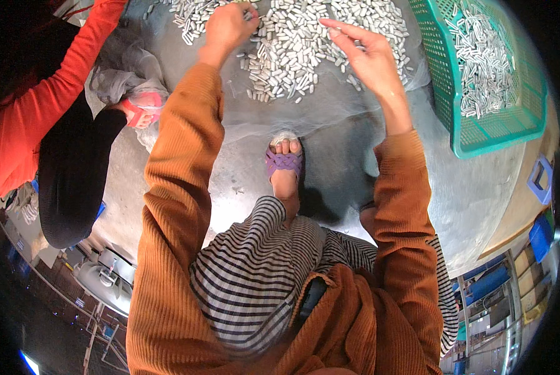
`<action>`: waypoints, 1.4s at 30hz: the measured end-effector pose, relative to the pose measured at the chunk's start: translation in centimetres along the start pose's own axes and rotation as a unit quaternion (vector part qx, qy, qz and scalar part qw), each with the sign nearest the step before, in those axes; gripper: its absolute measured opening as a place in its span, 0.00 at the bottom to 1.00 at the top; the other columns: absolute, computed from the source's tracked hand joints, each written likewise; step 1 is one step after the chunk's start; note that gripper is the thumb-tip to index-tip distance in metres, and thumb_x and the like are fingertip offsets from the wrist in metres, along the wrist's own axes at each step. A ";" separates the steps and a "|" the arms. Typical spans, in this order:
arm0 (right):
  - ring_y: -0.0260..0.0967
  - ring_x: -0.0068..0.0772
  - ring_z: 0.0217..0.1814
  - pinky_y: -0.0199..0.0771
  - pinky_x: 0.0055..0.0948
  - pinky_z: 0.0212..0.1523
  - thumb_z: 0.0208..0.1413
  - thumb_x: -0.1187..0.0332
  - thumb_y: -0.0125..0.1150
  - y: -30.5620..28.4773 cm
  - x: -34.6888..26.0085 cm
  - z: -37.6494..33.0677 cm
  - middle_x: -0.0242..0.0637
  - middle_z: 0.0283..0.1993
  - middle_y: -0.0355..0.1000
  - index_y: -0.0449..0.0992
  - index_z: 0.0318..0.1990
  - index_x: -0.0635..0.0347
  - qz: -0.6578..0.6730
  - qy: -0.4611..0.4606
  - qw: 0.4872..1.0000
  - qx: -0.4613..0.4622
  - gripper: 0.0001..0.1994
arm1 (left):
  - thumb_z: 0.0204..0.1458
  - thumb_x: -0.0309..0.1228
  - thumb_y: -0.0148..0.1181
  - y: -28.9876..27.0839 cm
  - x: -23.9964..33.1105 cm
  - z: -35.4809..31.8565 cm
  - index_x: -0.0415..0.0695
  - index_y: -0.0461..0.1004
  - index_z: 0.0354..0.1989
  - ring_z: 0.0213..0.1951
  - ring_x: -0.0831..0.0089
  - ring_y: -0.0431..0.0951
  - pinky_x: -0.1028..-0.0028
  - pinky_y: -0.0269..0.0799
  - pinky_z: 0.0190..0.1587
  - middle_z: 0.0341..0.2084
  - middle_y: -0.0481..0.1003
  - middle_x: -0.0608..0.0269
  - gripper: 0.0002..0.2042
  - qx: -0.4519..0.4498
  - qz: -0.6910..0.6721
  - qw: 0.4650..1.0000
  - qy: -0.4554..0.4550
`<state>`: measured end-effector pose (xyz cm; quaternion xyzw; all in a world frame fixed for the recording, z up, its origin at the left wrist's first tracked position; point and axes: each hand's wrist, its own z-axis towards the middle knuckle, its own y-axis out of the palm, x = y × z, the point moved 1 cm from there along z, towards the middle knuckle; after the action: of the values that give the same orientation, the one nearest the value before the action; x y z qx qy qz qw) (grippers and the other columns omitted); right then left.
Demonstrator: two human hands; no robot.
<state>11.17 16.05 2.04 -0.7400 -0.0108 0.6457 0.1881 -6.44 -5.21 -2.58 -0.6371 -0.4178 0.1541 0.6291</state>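
Note:
A wide spread of small silvery-white oblong pieces [292, 47] lies on a thin translucent sheet on the grey floor. My left hand [225, 30] is over the left part of the spread, its fingers curled and closed around a small greyish piece [249, 14] that is partly hidden. Above the right part is my right hand [367, 55]. Its thumb and straightened index finger come close together at the tips in a pinch. What lies between those tips, if anything, is too small to make out.
To the right stands a green plastic basket [464, 140] holding many similar pieces. Beside me on the left, another person in a red sleeve [49, 94] crouches, a pink-sandalled foot [144, 109] near crumpled netting [120, 78]. A blue plastic object [540, 179] lies far right. My purple-sandalled foot [284, 159] is below the spread.

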 end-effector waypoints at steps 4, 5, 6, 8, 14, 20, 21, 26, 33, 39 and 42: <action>0.74 0.35 0.39 0.72 0.31 0.42 0.54 0.63 0.56 5.1 0.1 -1.8 0.38 0.39 0.77 0.79 0.37 0.56 -0.059 0.061 0.984 -0.156 0.10 | 0.49 0.34 0.58 0.0 -3.3 -0.6 0.42 0.70 0.44 0.29 0.75 0.71 0.75 0.65 0.30 0.32 0.75 0.64 0.15 -0.135 -0.484 0.857 -0.117; 0.73 0.39 0.39 0.72 0.34 0.41 0.53 0.62 0.56 7.4 -0.7 -2.2 0.40 0.37 0.76 0.79 0.36 0.54 -0.101 0.046 0.966 -0.235 0.10 | 0.48 0.34 0.58 -0.9 -5.1 -1.7 0.40 0.70 0.44 0.30 0.73 0.71 0.74 0.65 0.30 0.33 0.74 0.63 0.16 -0.148 -0.625 0.747 -0.169; 0.73 0.44 0.38 0.72 0.37 0.41 0.52 0.61 0.55 9.5 -0.5 -2.7 0.43 0.35 0.75 0.79 0.35 0.52 -0.152 0.039 0.940 -0.304 0.10 | 0.48 0.33 0.57 -1.1 -5.4 -2.1 0.38 0.68 0.42 0.32 0.72 0.70 0.73 0.65 0.32 0.34 0.72 0.61 0.15 -0.137 -0.761 0.622 -0.126; 0.73 0.48 0.40 0.72 0.41 0.43 0.44 0.62 0.55 11.8 1.4 -2.6 0.43 0.35 0.76 0.80 0.33 0.51 -0.214 0.050 0.915 -0.338 0.11 | 0.49 0.32 0.54 -2.0 -1.5 -2.4 0.39 0.68 0.43 0.32 0.73 0.69 0.75 0.64 0.33 0.34 0.70 0.62 0.14 -0.122 -0.793 0.590 -0.091; 0.73 0.33 0.33 0.71 0.31 0.36 0.49 0.61 0.55 8.1 2.2 5.0 0.37 0.32 0.76 0.80 0.32 0.56 -0.096 0.098 0.978 -0.155 0.11 | 0.48 0.32 0.61 -3.7 -2.2 -4.7 0.40 0.75 0.36 0.29 0.79 0.72 0.79 0.66 0.33 0.28 0.77 0.67 0.10 -0.137 -0.677 0.707 -0.149; 0.71 0.29 0.31 0.70 0.23 0.26 0.58 0.62 0.51 -2.6 2.0 5.5 0.39 0.37 0.72 0.72 0.44 0.63 0.222 0.207 0.943 -0.137 0.14 | 0.42 0.38 0.66 -0.5 -0.4 -5.6 0.47 0.80 0.34 0.24 0.73 0.74 0.72 0.70 0.31 0.22 0.77 0.65 0.12 -0.016 -0.117 0.983 -0.141; 0.70 0.24 0.29 0.66 0.21 0.24 0.58 0.63 0.50 -4.4 2.4 4.8 0.36 0.35 0.72 0.74 0.40 0.63 0.269 0.181 0.939 -0.118 0.13 | 0.42 0.39 0.67 -0.4 1.3 -5.1 0.48 0.80 0.35 0.25 0.72 0.76 0.71 0.71 0.32 0.23 0.77 0.63 0.12 -0.032 -0.037 0.991 -0.128; 0.70 0.20 0.27 0.53 0.14 0.15 0.55 0.66 0.51 -2.3 0.6 1.0 0.31 0.29 0.72 0.76 0.43 0.53 0.315 0.180 0.924 -0.117 0.11 | 0.45 0.39 0.63 0.2 3.5 -5.7 0.50 0.81 0.33 0.29 0.61 0.78 0.66 0.71 0.35 0.23 0.77 0.55 0.10 -0.145 -0.177 0.972 -0.057; 0.75 0.42 0.30 0.71 0.45 0.35 0.53 0.65 0.55 4.0 1.8 -3.4 0.44 0.27 0.75 0.76 0.36 0.57 -0.198 0.043 0.977 -0.066 0.08 | 0.55 0.37 0.53 -1.1 2.2 -6.2 0.45 0.78 0.40 0.34 0.71 0.78 0.73 0.70 0.41 0.33 0.79 0.59 0.12 -0.043 -0.190 0.976 -0.099; 0.75 0.46 0.32 0.72 0.44 0.32 0.46 0.57 0.64 7.5 -0.4 -4.0 0.46 0.26 0.75 0.75 0.32 0.55 -0.385 0.112 0.913 -0.075 0.12 | 0.41 0.43 0.64 0.3 6.6 -7.0 0.50 0.76 0.39 0.33 0.54 0.78 0.60 0.73 0.35 0.26 0.78 0.54 0.17 -0.038 -0.007 0.999 -0.038; 0.74 0.44 0.27 0.73 0.38 0.28 0.46 0.62 0.64 7.3 0.1 -3.3 0.46 0.23 0.73 0.74 0.31 0.58 -0.368 0.061 0.927 -0.051 0.10 | 0.41 0.41 0.64 0.3 6.7 -5.9 0.48 0.76 0.37 0.30 0.56 0.78 0.61 0.72 0.34 0.22 0.76 0.52 0.16 -0.076 0.002 0.996 -0.035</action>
<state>12.71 8.45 0.14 -0.7307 -0.3033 0.4834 0.3746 1.96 -4.30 0.33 -0.6781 -0.4490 0.1454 0.5634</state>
